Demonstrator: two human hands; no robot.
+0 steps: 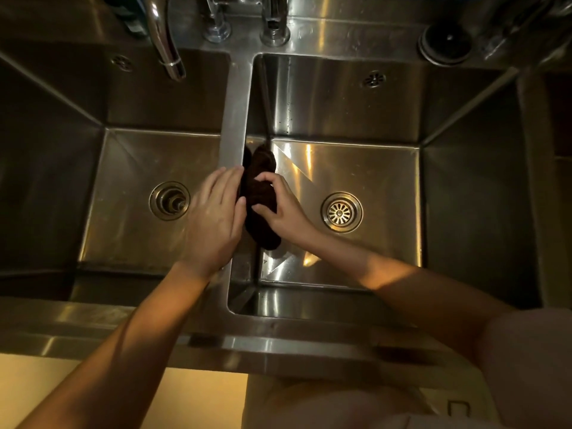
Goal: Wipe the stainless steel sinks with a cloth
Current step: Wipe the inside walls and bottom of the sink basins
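A dark brown cloth (259, 193) is bunched against the inner left wall of the right sink (365, 168), just beside the steel divider (235, 119) between the two basins. My right hand (278, 209) grips the cloth from the right, thumb and fingers curled around it. My left hand (216, 215) lies flat over the divider with its fingers spread, fingertips and thumb touching the cloth's left edge. The left sink (130, 193) lies under my left wrist.
Each basin has a round drain: the left drain (169, 200) with a stopper, the right drain (341, 212) with a strainer. A curved faucet spout (165, 38) hangs over the left basin. Tap bases (274, 29) and a round black plug (447, 43) sit on the back ledge.
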